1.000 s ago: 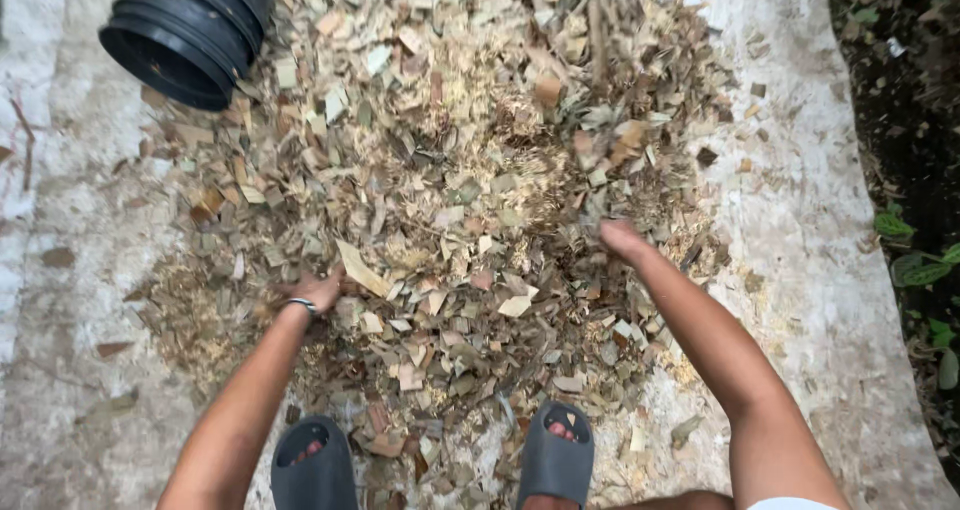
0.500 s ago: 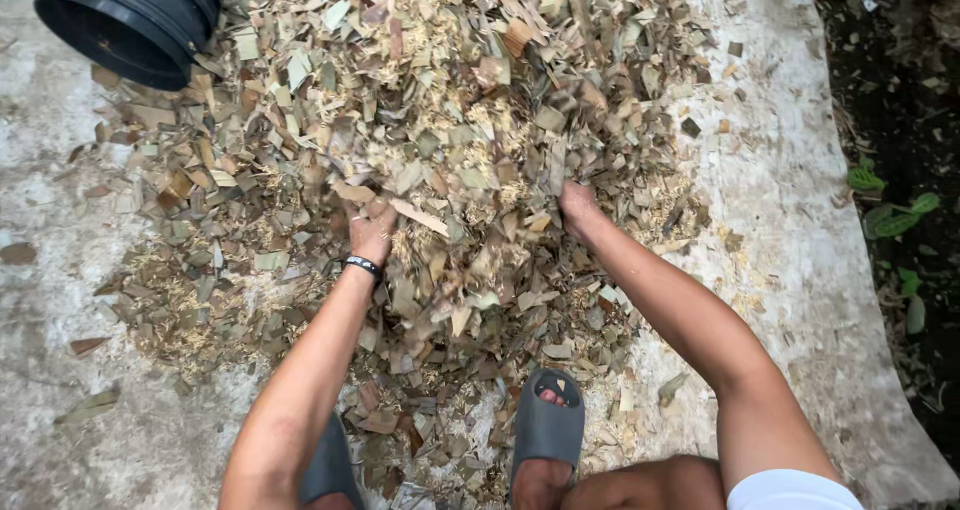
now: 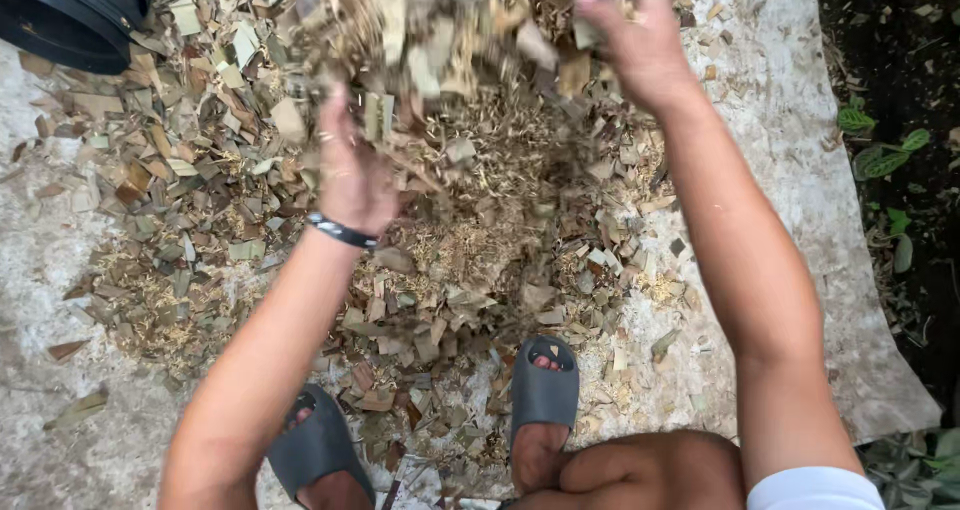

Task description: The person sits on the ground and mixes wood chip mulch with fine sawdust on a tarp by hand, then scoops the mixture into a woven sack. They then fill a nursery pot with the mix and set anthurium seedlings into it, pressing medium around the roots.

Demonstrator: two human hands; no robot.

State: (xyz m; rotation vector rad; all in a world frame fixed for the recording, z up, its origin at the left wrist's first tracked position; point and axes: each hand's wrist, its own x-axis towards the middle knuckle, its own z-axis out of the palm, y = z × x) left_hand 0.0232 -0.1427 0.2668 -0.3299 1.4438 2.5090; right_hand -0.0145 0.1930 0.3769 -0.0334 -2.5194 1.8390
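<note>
Left hand (image 3: 352, 175), black-banded at the wrist, and right hand (image 3: 640, 45) raised together, fingers loosely cupped around a blurred clump of dry, tan chopped leaf pieces (image 3: 450, 30), some spilling between. Beneath, a broad heap of the same chips (image 3: 180, 170) on pale concrete ground (image 3: 60, 270). Black round plastic bucket (image 3: 70, 10) at upper left; grey slippers (image 3: 543, 390) near the heap's edge.

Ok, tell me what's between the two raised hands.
In the head view, a lifted, partly blurred clump of chopped dry leaves fills the space between the left hand and the right hand, with bits falling.
</note>
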